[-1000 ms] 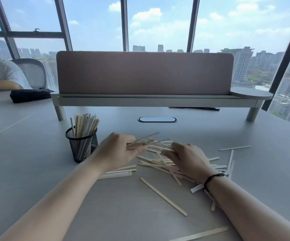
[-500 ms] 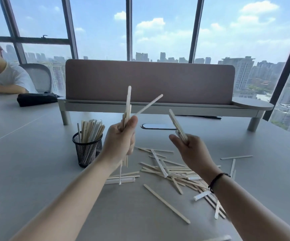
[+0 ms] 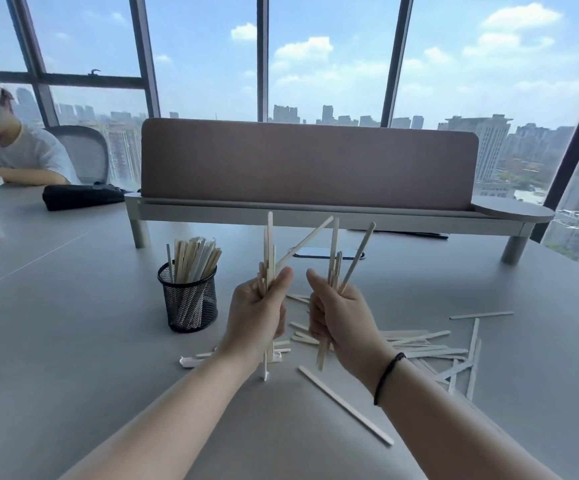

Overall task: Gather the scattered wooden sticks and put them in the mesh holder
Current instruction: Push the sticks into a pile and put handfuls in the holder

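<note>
A black mesh holder (image 3: 188, 303) stands on the grey table (image 3: 56, 341) to the left of my hands, with several wooden sticks upright in it. My left hand (image 3: 256, 315) is shut on a bundle of wooden sticks (image 3: 269, 251) held upright above the table. Close beside it, my right hand (image 3: 336, 318) grips a second upright bunch of sticks (image 3: 336, 258). Many loose sticks (image 3: 430, 344) lie scattered on the table under and to the right of my hands, and one long stick (image 3: 345, 405) lies nearer to me.
A brown desk divider (image 3: 307, 164) on a raised shelf crosses the table behind the holder. A black pouch (image 3: 80, 196) lies at the far left, where another person sits on a chair. Big windows stand beyond.
Both hands have lifted off the pile with sticks in them and come together. The right hand now holds several sticks upright instead of one.
</note>
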{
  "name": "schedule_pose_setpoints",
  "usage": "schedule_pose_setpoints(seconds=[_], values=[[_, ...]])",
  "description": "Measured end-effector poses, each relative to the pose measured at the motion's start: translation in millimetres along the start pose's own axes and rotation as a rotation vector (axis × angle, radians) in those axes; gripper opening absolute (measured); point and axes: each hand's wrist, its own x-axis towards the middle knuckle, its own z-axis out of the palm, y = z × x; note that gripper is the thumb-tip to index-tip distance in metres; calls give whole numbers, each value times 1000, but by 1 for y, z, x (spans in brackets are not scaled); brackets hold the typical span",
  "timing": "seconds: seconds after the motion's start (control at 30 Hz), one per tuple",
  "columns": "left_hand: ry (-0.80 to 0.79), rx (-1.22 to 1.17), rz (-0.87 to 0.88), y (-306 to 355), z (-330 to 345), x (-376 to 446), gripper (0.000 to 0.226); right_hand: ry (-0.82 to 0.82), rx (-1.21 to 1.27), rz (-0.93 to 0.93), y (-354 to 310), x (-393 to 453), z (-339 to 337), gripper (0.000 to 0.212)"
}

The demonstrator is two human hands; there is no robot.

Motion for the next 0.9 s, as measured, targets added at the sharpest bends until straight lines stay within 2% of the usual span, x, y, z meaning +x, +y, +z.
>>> schedule_pose_setpoints(seconds=[0.2, 0.47, 0.63, 0.8, 0.83, 0.9], values=[[-17, 100, 40, -7, 1, -3, 59, 32, -11, 8, 6, -1, -5, 56], [-21, 108, 46, -11, 1, -6, 53, -2, -172, -14, 12, -2, -7, 49], [-25, 135, 57, -16, 0, -6, 54, -33, -108, -20, 9, -5, -7, 44], [-12, 137, 49, -18, 2, -6, 56, -13, 22, 67, 8, -7, -8, 47], [-6, 125, 37, -19, 2, -6, 56, 5, 53, 70, 5, -5, -8, 44], [-7, 106, 19, -20, 2, -6, 56, 28, 121, 37, -7, 2, -5, 25]])
